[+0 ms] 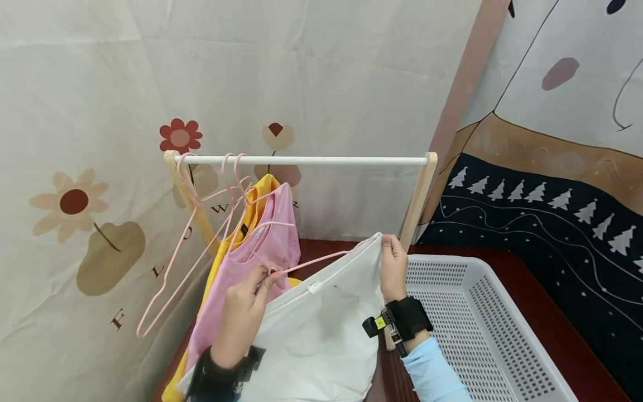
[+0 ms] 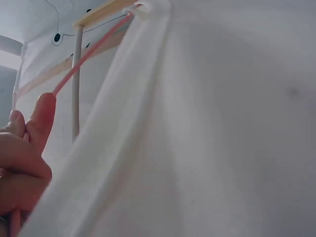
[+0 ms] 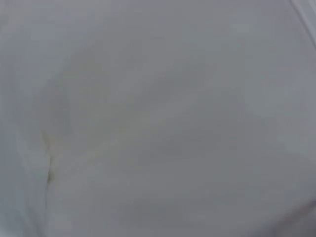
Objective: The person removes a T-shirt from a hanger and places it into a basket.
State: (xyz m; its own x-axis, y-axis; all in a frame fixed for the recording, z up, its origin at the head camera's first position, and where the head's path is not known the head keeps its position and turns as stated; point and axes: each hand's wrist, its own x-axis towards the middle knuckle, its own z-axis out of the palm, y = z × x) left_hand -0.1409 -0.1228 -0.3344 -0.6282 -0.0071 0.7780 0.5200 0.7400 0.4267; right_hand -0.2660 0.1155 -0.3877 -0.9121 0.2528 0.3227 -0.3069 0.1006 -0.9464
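Note:
In the head view my left hand (image 1: 246, 312) pinches a pink clothes hanger (image 1: 321, 258) near its middle. The hanger's far arm runs up to the right and passes into the top edge of a white garment (image 1: 321, 335). My right hand (image 1: 393, 268) grips that garment's upper right corner, and the cloth hangs down between both hands. In the left wrist view, fingers (image 2: 42, 121) curl round the pink hanger, beside the white cloth (image 2: 207, 138). White fabric (image 3: 158, 118) fills the right wrist view, so the right fingers are hidden there.
Behind the hands stands a rack with a white rail (image 1: 321, 161) and wooden posts. On its left hang an empty pink hanger (image 1: 168, 268), a yellow garment (image 1: 266, 184) and a pink garment (image 1: 283, 223). A white perforated basket (image 1: 482, 324) sits right on the dark red table (image 1: 557, 301).

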